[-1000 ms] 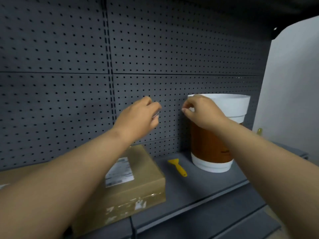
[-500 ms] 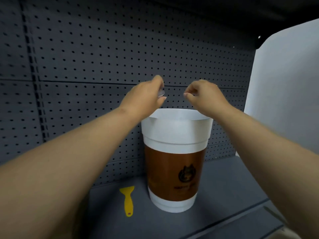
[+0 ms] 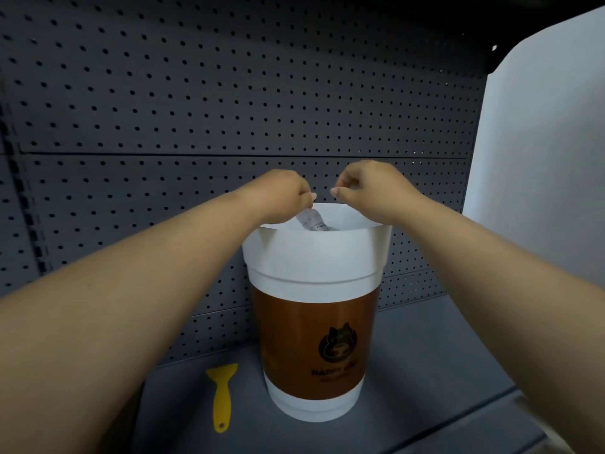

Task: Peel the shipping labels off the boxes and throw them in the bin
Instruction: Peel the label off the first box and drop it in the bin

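The bin (image 3: 316, 257) is a tall cup-shaped tub, white at the rim and base with a brown band and a dark logo. It stands on the grey shelf. Both hands are over its open top. My left hand (image 3: 278, 194) pinches a crumpled white shipping label (image 3: 312, 220), which hangs down inside the bin's mouth. My right hand (image 3: 370, 188) hovers beside it over the right half of the rim, fingers curled shut, nothing visible in them. No box is in view.
A yellow plastic scraper (image 3: 222, 398) lies on the grey shelf (image 3: 425, 371) left of the bin. A dark pegboard wall (image 3: 229, 93) stands behind. A white panel (image 3: 540, 158) closes the right side.
My view swung right, off the cardboard box. Both hands travelled from beside the bin to above its mouth and dropped lower. The label now hangs inside the rim.
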The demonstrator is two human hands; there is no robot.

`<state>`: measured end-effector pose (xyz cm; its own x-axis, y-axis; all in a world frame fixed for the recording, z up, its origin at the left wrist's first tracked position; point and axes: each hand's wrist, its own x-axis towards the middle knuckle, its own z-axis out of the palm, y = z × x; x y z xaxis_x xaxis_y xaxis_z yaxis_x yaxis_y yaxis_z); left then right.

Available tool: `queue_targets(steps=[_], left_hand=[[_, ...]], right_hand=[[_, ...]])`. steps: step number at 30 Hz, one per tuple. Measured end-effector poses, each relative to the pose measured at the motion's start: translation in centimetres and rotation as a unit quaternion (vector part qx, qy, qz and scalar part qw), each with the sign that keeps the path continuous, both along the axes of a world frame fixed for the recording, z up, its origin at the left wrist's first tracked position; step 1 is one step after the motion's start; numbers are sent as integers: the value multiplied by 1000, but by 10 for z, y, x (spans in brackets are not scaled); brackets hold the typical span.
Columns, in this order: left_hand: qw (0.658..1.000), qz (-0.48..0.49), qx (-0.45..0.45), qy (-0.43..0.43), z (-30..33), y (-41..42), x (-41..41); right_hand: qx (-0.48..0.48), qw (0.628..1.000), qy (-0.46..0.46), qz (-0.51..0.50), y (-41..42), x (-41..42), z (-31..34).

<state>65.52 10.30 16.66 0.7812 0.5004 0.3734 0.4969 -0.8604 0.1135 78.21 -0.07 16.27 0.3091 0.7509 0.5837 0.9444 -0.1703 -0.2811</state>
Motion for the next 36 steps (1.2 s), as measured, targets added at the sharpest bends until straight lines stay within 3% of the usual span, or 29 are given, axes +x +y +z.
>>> queue_targets(steps=[18,23,36], left_hand=[[999,-11,-29,26,-4,5,1],[996,-8,-49,71,-4,7,-1],[995,11,0,103,-2,3,-4]], right_hand=[[-27,1000,-11,1,4,4,-3],[-32,999,-18,-1,4,2,-5],[-37,999,-21,-3,0,-5,-4]])
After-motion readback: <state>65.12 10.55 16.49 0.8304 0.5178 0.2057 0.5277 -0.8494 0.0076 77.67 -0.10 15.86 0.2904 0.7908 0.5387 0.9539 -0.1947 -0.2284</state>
